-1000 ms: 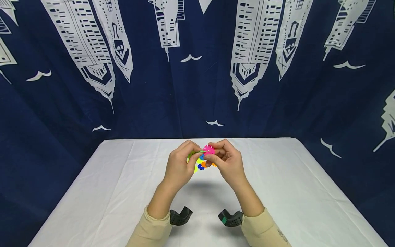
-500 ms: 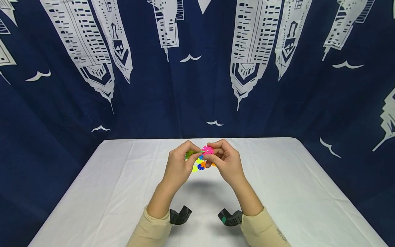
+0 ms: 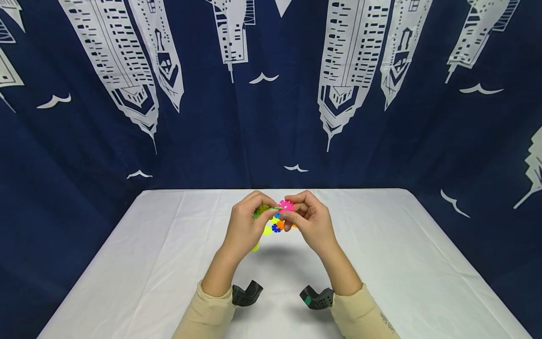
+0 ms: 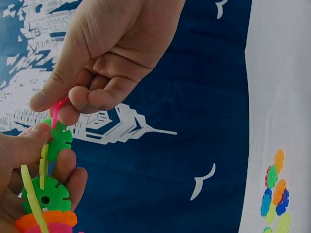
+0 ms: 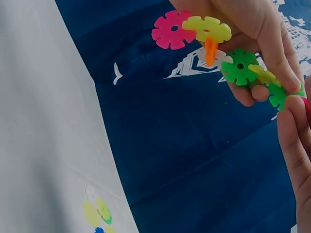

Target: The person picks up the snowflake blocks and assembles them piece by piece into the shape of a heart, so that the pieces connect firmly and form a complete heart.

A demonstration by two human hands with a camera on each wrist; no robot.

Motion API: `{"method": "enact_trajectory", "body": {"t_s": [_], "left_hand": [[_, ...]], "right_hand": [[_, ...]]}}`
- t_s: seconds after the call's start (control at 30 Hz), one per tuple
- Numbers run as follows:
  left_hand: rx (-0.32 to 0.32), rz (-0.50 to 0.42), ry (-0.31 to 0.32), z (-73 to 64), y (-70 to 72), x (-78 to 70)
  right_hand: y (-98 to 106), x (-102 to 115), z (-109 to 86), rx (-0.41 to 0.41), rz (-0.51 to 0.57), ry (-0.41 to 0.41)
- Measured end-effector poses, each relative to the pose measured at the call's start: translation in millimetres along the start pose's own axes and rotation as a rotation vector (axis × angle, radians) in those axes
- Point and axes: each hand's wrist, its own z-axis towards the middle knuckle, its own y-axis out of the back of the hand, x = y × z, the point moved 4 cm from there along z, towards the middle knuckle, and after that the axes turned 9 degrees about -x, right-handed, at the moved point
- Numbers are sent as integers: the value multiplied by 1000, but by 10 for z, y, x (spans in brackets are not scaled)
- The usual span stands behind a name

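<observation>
Raised over the table, my left hand (image 3: 245,226) pinches a chain of interlocked snowflake discs near its end, at a green disc (image 4: 60,141). The chain runs back along the palm through a yellow disc (image 5: 263,74), another green disc (image 5: 240,67), an orange one (image 5: 211,52) and a wider yellow one (image 5: 208,28) to a bright pink disc (image 5: 172,31). My right hand (image 3: 312,223) pinches a separate-coloured pink disc (image 3: 286,205) between thumb and index finger. Its edge meets the green disc's edge at the fingertips of both hands.
Several loose snowflake discs lie on the white table behind and below the hands, among them an orange disc (image 4: 279,191), a dark blue disc (image 3: 276,228) and a yellow disc (image 3: 267,230). A dark blue printed curtain (image 3: 237,141) hangs behind the table (image 3: 148,263).
Both hands stay nearly in place, with the pink and green discs still edge to edge. The left hand has shifted slightly, and a yellow piece now shows beneath it.
</observation>
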Motion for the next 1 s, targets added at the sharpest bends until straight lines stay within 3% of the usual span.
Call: {"method": "enact_trajectory", "body": {"t_s": [0.17, 0.33, 0.47, 0.6, 0.73, 1.0], "left_hand": [[24, -10, 39, 9, -32, 9], [37, -13, 100, 3, -24, 48], [29, -41, 152, 10, 15, 89], [38, -66, 192, 15, 24, 121], [46, -79, 204, 9, 24, 143], [45, -77, 194, 23, 36, 143]], "right_hand": [[18, -12, 12, 3, 5, 4], [44, -133, 48, 86, -55, -23], [129, -370, 104, 64, -192, -74], [237, -708, 148, -13, -395, -190], [285, -1064, 169, -8, -585, -286], [277, -1534, 207, 63, -813, -284]]}}
